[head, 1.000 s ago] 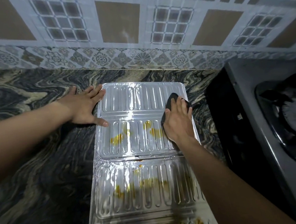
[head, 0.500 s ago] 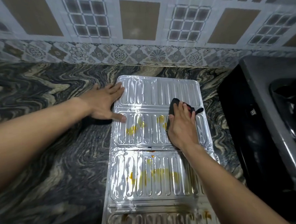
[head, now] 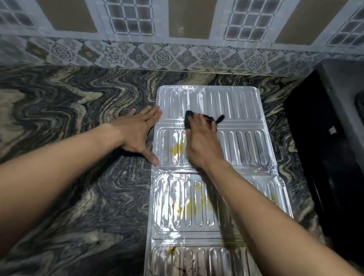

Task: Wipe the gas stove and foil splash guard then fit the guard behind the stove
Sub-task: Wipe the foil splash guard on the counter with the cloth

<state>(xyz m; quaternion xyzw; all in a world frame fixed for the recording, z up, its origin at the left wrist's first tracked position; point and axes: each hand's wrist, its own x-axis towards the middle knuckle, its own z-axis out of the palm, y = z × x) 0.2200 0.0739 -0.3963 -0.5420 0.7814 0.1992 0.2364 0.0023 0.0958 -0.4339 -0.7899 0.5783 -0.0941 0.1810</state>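
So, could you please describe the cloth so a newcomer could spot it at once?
Find the marbled countertop, then the ribbed foil splash guard lying flat on it beside the dark stove. On the guard's upper half, the right hand presses a small black cloth, the only dark thing on the shiny foil.

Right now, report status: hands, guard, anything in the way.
Left hand flat, pinning guard edge. Right hand pressing dark cloth on guard. Guard flat on counter, yellow stains remain. Nothing in the way.
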